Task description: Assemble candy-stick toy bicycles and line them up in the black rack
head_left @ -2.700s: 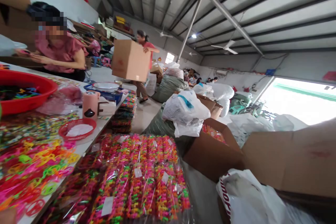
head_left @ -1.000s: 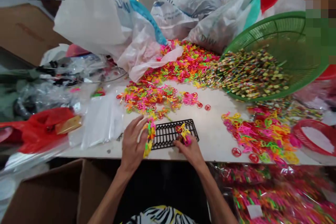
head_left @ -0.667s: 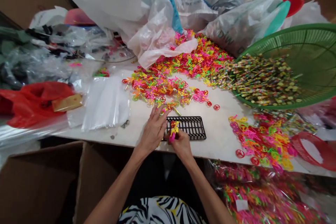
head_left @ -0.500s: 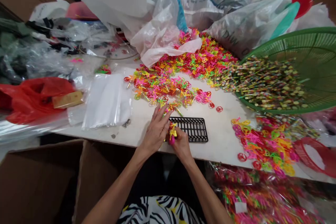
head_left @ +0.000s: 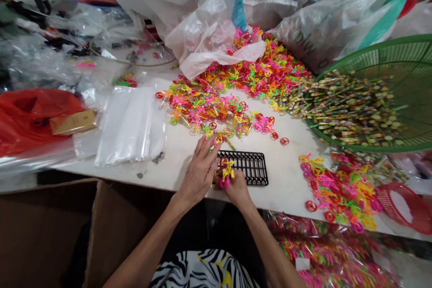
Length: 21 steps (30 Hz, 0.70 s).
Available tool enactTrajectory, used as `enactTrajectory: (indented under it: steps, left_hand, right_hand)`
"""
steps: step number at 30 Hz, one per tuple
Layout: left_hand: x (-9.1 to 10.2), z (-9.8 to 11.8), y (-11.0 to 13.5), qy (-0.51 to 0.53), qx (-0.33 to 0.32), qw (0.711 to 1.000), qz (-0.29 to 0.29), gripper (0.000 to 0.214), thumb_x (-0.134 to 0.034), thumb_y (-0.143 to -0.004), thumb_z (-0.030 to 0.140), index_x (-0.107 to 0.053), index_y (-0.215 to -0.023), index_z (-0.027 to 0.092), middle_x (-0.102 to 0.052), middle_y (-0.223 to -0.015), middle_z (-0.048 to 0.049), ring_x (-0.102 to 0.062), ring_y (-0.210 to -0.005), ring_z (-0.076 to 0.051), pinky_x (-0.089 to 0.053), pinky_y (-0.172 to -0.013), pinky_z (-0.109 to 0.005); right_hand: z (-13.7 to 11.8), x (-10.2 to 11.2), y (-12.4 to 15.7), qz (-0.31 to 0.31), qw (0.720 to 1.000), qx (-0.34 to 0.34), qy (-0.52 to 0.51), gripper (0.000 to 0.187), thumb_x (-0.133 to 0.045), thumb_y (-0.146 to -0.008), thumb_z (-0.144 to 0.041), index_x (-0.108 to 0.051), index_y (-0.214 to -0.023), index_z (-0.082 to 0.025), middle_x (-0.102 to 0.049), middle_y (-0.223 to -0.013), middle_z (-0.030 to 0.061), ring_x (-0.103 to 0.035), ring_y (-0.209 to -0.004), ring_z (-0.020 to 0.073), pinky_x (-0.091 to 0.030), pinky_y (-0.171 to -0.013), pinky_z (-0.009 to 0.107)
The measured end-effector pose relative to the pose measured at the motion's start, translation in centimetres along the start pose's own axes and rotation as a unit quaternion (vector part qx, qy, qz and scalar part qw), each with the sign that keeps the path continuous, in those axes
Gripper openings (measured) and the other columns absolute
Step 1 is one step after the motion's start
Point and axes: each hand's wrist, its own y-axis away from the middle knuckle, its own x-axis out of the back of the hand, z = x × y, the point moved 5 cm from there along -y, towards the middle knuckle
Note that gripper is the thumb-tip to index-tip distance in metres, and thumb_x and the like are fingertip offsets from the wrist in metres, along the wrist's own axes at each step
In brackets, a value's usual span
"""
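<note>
A black slotted rack (head_left: 248, 167) lies on the white table (head_left: 286, 180) near its front edge. My right hand (head_left: 236, 186) is closed on a small bunch of bright plastic toy pieces (head_left: 227, 172), yellow, pink and red, at the rack's left end. My left hand (head_left: 199, 173) rests beside it with fingers stretched out flat over the rack's left edge, touching the same bunch. A heap of loose neon plastic pieces (head_left: 232, 94) spreads just beyond the rack.
A tilted green basket (head_left: 401, 72) spills multicoloured sticks (head_left: 344, 108) at the right. More neon pieces (head_left: 337, 184) and a small red basket (head_left: 405, 207) lie right. Clear bags (head_left: 131, 126) and a red bag (head_left: 27, 117) lie left, white sacks (head_left: 209, 22) behind, cardboard boxes (head_left: 50, 229) below.
The view swung from the workshop down to the table. My hands came together at the rack's left end. The strip of pieces my left hand held is no longer seen.
</note>
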Motion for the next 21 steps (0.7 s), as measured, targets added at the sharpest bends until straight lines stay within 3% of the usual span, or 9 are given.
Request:
enactTrajectory:
  steps: [2,4,9,15,19,21]
  left_hand:
    - [0.0,-0.1,0.0,0.000,-0.006,1.000,0.001,0.043,-0.030,-0.092,0.022,-0.034,-0.135,0.021,-0.026,-0.146,-0.0052,-0.008,-0.137,-0.022,-0.022,-0.110,-0.046]
    - [0.0,-0.1,0.0,-0.001,-0.006,1.000,0.001,0.043,-0.029,-0.092,0.022,-0.034,-0.135,0.022,-0.025,-0.147,-0.0046,-0.008,-0.137,-0.022,-0.022,-0.110,-0.047]
    - [0.2,0.2,0.0,-0.003,0.003,1.000,-0.001,0.042,-0.028,-0.093,0.021,-0.036,-0.134,0.020,-0.025,-0.147,-0.0046,-0.008,-0.137,-0.021,-0.022,-0.111,-0.047]
    - [0.3,0.8,-0.2,-0.042,-0.002,0.999,-0.006,0.048,-0.042,-0.088,0.030,-0.034,-0.134,0.019,-0.024,-0.147,-0.0069,-0.009,-0.137,-0.025,-0.023,-0.110,-0.048]
    - [0.7,0.5,0.9,-0.078,0.000,0.997,0.015,0.044,-0.041,-0.088,0.026,-0.039,-0.131,0.019,-0.031,-0.144,-0.0075,-0.017,-0.135,-0.023,-0.029,-0.108,-0.044]
    - [1.2,0.3,1.6,-0.093,0.007,0.995,0.030,0.043,-0.041,-0.088,0.026,-0.040,-0.130,0.019,-0.030,-0.144,-0.0079,-0.017,-0.135,-0.024,-0.030,-0.107,-0.045]
  right_hand:
    - [0.4,-0.1,0.0,-0.017,0.998,-0.031,-0.056,0.007,-0.052,-0.066,-0.020,-0.053,-0.059,-0.018,-0.056,-0.056,-0.0009,-0.051,-0.046,0.0123,-0.040,-0.045,0.022]
    - [0.0,0.2,0.2,-0.002,0.999,-0.011,-0.041,0.008,-0.051,-0.066,-0.018,-0.053,-0.059,-0.018,-0.056,-0.056,-0.0011,-0.051,-0.049,0.0124,-0.040,-0.047,0.022]
    - [-1.4,0.4,0.3,0.015,0.987,0.086,0.137,0.014,-0.047,-0.068,-0.010,-0.054,-0.058,-0.017,-0.059,-0.061,0.0019,-0.050,-0.056,0.0126,-0.034,-0.053,0.022]
    - [-1.4,-1.0,0.3,-0.024,0.929,0.068,0.363,0.021,-0.043,-0.076,-0.010,-0.063,-0.080,-0.013,-0.065,-0.074,0.0092,-0.055,-0.059,0.0152,-0.029,-0.052,0.024]
    - [-2.4,0.2,-1.3,-0.115,0.933,0.084,0.331,0.014,-0.052,-0.076,-0.018,-0.065,-0.078,-0.015,-0.066,-0.072,0.0050,-0.058,-0.064,0.0144,-0.032,-0.054,0.021]
    - [-3.3,2.0,-3.4,-0.105,0.928,0.089,0.345,0.014,-0.053,-0.076,-0.023,-0.065,-0.080,-0.016,-0.067,-0.075,0.0046,-0.060,-0.071,0.0158,-0.036,-0.059,0.022]
